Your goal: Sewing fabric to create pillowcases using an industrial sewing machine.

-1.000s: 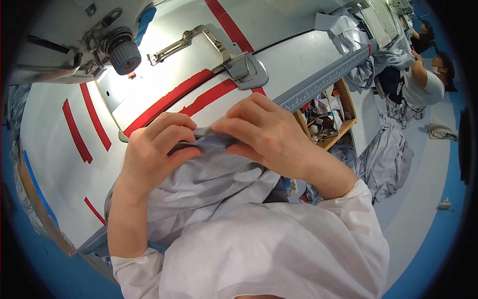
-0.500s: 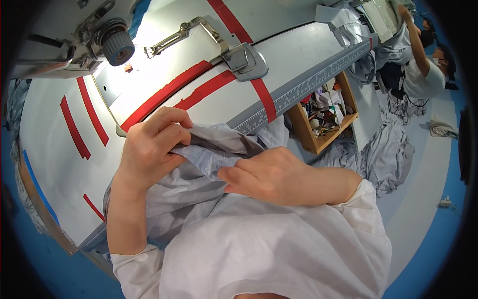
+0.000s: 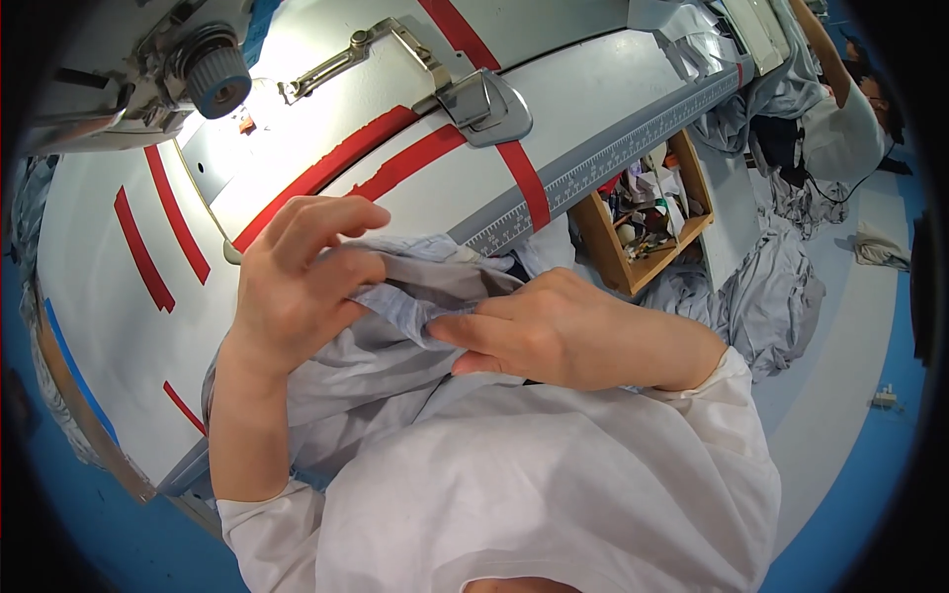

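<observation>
A light grey garment hangs bunched over the near edge of the sewing table, between the table and my white shirt. At its upper part a fold stands open, showing a paler inner side. My left hand pinches the left end of this fold between thumb and finger, its other fingers lifted and slightly blurred. From the right, my right hand grips the folded edge with thumb and index finger pressed together. Part of the cloth is hidden behind both hands.
A sewing machine head with a round knob stands at the upper left. Across the white table run red tape strips and a ruler edge. A wooden drawer holds small items. Grey cloth is heaped at right, near another person's sleeve.
The fingers of my left hand have lifted and spread a little from the cloth. My right hand has shifted slightly up. At far right, the other person's arm has moved.
</observation>
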`<state>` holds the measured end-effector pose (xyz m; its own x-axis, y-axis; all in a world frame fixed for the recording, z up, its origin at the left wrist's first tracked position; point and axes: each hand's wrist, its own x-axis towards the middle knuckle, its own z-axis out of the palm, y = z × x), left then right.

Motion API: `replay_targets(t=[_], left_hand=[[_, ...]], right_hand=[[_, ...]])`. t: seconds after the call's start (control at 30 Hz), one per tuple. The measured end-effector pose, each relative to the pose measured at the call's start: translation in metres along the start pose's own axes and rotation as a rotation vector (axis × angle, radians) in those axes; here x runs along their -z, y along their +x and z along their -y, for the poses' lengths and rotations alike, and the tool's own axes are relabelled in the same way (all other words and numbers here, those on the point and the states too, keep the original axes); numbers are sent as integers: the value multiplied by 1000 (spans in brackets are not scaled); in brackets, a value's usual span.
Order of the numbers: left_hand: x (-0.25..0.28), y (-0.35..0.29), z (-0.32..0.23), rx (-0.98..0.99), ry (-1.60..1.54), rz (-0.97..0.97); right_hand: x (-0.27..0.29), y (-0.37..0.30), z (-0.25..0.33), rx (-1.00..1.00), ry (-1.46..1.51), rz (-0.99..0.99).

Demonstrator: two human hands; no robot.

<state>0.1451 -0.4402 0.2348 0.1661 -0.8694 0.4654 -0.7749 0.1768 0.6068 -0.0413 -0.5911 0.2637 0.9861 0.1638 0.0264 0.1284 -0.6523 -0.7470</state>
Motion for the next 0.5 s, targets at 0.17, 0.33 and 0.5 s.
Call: replay_targets(t=[0.17, 0.33, 0.5], left_hand=[[4, 2, -2, -143, 183, 53], [2, 2, -3, -268, 138, 26], [4, -2, -7, -359, 23, 54]], right_hand=[[-8, 4, -9, -127, -316, -166], [-18, 13, -24, -37, -365, -429], [-11, 10, -26, 129, -382, -534]])
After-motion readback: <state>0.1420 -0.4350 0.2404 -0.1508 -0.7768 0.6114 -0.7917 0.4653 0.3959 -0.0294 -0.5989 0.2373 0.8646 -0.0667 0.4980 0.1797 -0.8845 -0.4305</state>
